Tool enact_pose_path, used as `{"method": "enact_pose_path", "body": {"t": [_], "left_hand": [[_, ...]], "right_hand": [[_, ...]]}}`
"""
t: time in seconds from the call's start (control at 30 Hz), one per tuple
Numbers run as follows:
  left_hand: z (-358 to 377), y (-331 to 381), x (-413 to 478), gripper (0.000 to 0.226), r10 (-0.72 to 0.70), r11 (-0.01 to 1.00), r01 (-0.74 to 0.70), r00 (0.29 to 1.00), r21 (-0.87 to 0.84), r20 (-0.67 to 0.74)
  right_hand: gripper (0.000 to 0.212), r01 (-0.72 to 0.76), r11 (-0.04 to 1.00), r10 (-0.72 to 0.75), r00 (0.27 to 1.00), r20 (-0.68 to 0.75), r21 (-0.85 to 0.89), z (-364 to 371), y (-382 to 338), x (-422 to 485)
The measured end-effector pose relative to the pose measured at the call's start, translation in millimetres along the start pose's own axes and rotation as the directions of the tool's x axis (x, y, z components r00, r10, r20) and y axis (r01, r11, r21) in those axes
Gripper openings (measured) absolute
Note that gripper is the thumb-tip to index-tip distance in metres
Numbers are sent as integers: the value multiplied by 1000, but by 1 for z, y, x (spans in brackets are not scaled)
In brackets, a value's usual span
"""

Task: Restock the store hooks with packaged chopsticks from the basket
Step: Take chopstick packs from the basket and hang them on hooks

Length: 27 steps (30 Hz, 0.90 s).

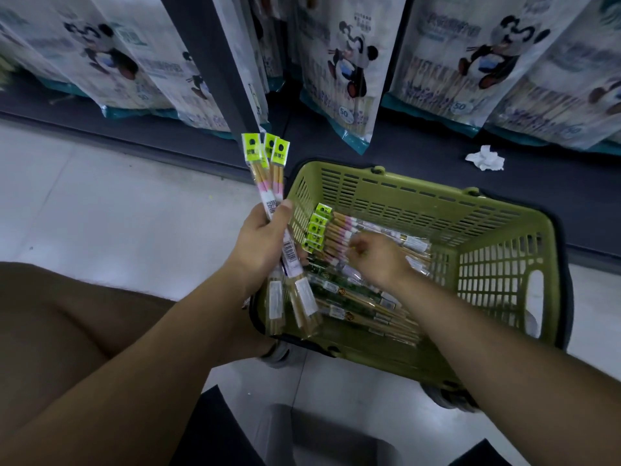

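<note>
Head view, looking down.

Olive-green slatted plastic basket stands on the pale tiled floor, just in front of the dark base shelf of the display.

Left hand: fingers and thumb wrapped round a bundle of clear-wrapped wooden chopstick packs, held at the basket's left rim. Neon yellow-green header cards fan upward. The lower ends splay out below the hand, over the basket's near-left corner.

Right hand: inside the basket, fingers curled down onto the loose chopstick packs lying there. Motion blur; cannot tell whether it pinches a pack or only touches.

Basket contents: the loose packs lie side by side, neon cards lined up near the left wall, pink-banded sticks pointing right. Nearer the person lie dark green-labelled packs, also lengthwise.

Surroundings: large white panda-printed bags hang in rows above the base shelf, lower edges close over it. A crumpled white tissue lies on the base shelf, beyond the basket's far-right corner. Bare knee at lower left.
</note>
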<state>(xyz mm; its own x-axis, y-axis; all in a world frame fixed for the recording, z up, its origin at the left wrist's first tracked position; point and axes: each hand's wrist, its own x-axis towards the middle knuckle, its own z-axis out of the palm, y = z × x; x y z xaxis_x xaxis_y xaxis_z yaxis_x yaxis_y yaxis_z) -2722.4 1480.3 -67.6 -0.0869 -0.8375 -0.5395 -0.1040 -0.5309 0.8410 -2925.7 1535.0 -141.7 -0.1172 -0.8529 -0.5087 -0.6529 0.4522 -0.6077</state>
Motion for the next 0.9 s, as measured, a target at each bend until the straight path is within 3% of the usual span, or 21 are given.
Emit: {"method": "enact_pose_path", "body": {"t": [0.07,0.17,0.37,0.67,0.8,0.9], "left_hand": [[1,-4,-3,23,47,999,-47,999,24,10],[4,-7,-7,18,93,996,-93,995,9,31],[3,-2,-2,21,84,994,-83,996,-65,6],[3,-4,2,20,78,996,-78,997,-48,9],[4,-7,2,20,89,995,-88,996,-34,24],[5,-9,3,21,95,995,-95,995,-7,31]], "right_hand": [[44,-69,984,81,994,67,-162,5,27,7],[66,-60,938,95,992,87,-341,14,44,15],[72,-31,788,67,997,36,-615,35,44,18],[39,-63,800,51,998,-37,-597,34,53,21],[26,-23,809,40,999,16,-587,28,52,22],[24,8,880,24,998,60,-475,18,50,18]]}}
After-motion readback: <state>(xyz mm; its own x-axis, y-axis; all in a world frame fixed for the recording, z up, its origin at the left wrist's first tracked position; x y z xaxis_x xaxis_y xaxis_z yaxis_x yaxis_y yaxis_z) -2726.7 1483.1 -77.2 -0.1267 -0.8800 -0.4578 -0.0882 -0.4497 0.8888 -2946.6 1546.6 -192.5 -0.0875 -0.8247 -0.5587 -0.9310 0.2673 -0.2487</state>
